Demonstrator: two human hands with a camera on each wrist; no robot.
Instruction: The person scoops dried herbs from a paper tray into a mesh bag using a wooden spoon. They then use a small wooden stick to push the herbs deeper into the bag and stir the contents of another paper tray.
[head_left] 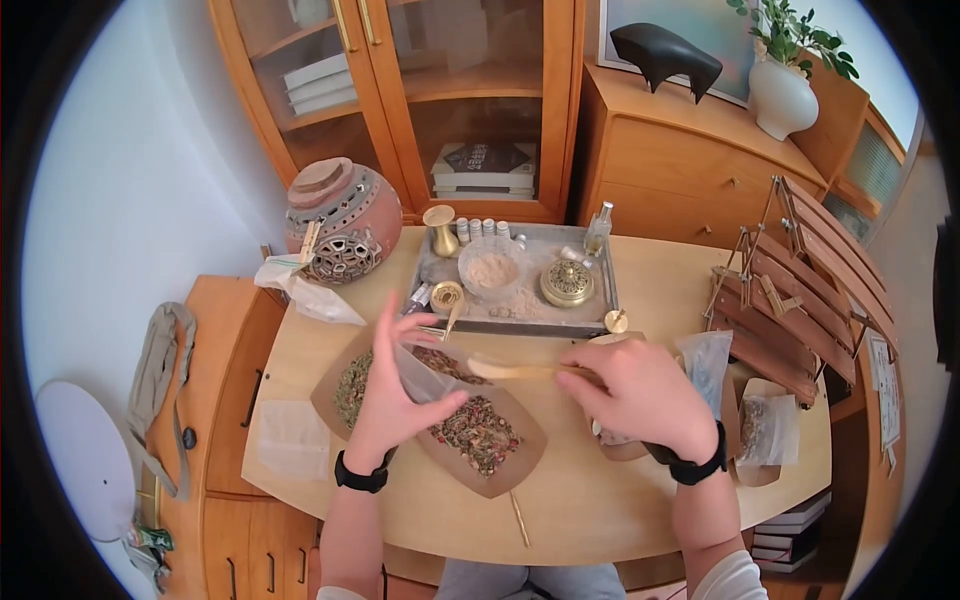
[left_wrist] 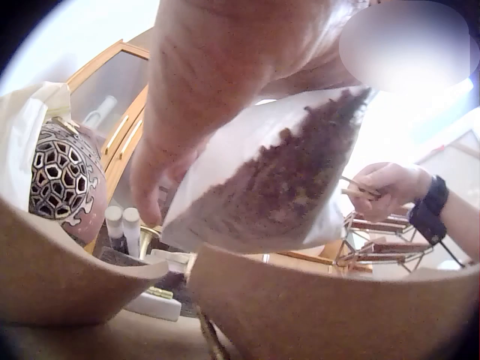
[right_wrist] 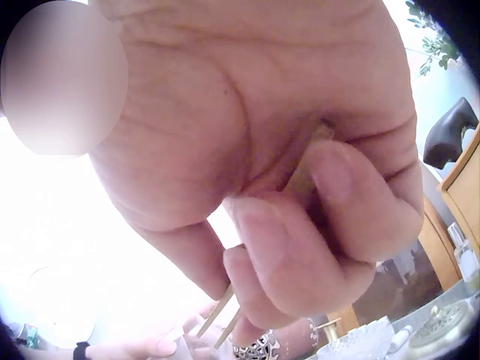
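My left hand [head_left: 385, 400] holds a translucent pouch [left_wrist: 247, 165] between thumb and fingers, its mouth spread. Dark dried flowers and herbs [left_wrist: 292, 169] fill the pouch's lower part, plain in the left wrist view. Pale wooden tongs [head_left: 520, 371] are gripped in my right hand [head_left: 645, 390], whose fingers curl round them in the right wrist view. Their tips point left toward the pouch, with two prongs showing in both wrist views. Below the left hand lies a boat-shaped brown paper tray [head_left: 492, 487] of dried petals [head_left: 475, 435]. Another paper tray [head_left: 328, 398] holds greener herbs [head_left: 352, 390].
Behind the hands, a grey tray [head_left: 490, 327] carries a bowl of powder [head_left: 492, 268], a brass burner [head_left: 567, 283] and small bottles. A patterned clay pot [head_left: 350, 215] stands back left. A folding wooden rack [head_left: 790, 290] and filled bags [head_left: 768, 430] occupy the right. A thin stick [head_left: 520, 518] lies in front.
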